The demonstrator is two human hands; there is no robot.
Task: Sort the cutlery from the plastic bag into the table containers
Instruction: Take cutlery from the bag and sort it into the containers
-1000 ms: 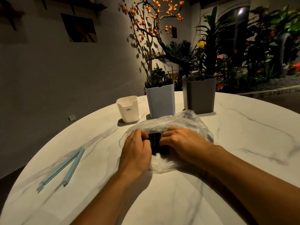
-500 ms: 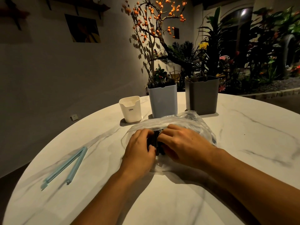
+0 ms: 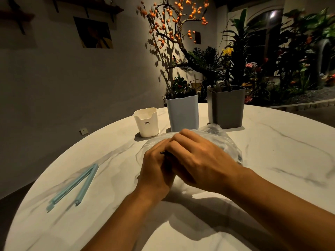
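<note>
1 bag (image 3: 229, 147), mid-table (image 3: 272, 160) | 3 containers by far edge: white (image 3: 146, 123), blue (image 3: 182, 113), grey (image 3: 226, 107) | 1 clip (image 3: 76, 185) near left edge | since earlier: hands closed in, right (image 3: 201, 160) now overlaps left (image 3: 155, 169) | both hands curl on dark cutlery (image 3: 165, 153) at bag mouth

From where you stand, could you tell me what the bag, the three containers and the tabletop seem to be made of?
The bag looks like thin clear plastic film: crinkled, glossy, see-through. The white container, pale blue container and grey container look like moulded matte plastic, with smooth walls and rounded corners. The tabletop looks like polished marble or a marble-look slab: white with grey veins; which one is unclear.
</note>
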